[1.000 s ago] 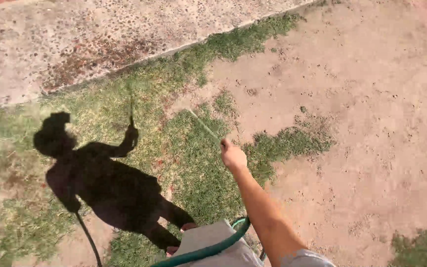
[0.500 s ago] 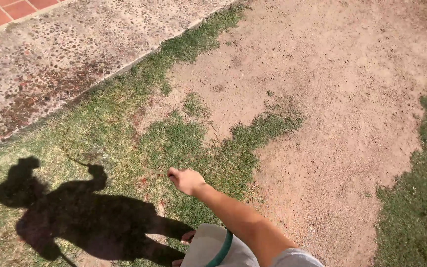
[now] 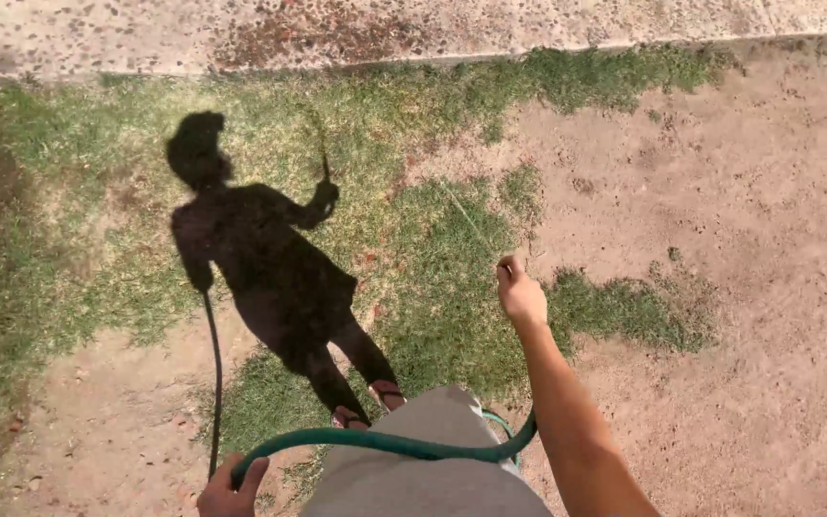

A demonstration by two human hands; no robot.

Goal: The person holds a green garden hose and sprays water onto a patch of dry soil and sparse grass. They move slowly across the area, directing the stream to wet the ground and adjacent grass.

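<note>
Green hose (image 3: 385, 442) in both hands, over patchy grass (image 3: 442, 316)

The hose (image 3: 385, 442) looks like smooth green rubber with a dull sheen. Beyond the right hand (image 3: 521, 292) lie rough, dry grass (image 3: 433, 287), dusty matt soil (image 3: 768, 239) and coarse speckled concrete (image 3: 241, 33).

Left hand (image 3: 232, 493) now in view gripping green hose (image 3: 385, 442); right hand (image 3: 521, 295) raised.

Green garden hose (image 3: 385, 442), thin and flexible, curving in a shallow loop low across the view, one end rising toward patchy grass, a fine water stream (image 3: 466, 218) spraying outward
</note>
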